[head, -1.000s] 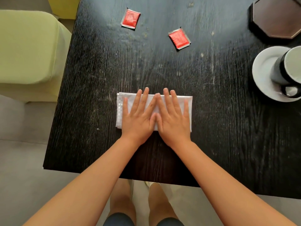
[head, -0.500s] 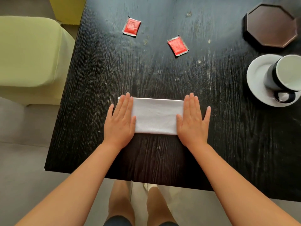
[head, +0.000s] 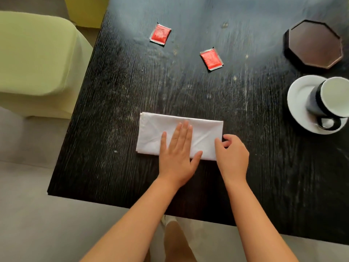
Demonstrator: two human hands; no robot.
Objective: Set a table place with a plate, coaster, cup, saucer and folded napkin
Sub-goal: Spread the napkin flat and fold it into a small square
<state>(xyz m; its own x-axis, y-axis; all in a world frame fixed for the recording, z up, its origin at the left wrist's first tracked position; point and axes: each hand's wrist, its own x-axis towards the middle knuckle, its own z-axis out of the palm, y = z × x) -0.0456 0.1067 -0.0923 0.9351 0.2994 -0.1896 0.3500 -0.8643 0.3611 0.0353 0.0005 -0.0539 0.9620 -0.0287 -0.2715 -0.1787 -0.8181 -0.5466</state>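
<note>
My left hand (head: 177, 156) lay flat on the folded white napkin (head: 179, 135); my right hand (head: 231, 154) pinched its right edge. Cup (head: 328, 100) sat on saucer (head: 300, 103), beside the octagonal coaster (head: 314, 44).

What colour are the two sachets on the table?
Red, with silver edges: one sachet, the other sachet; head view.

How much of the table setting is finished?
Done: the cup stands on its saucer, and the coaster is out, though empty. In hand: the napkin is folded into a strip; the left hand presses it flat while the right hand pinches its right end, probably for another fold. Left: no plate in view.
</note>
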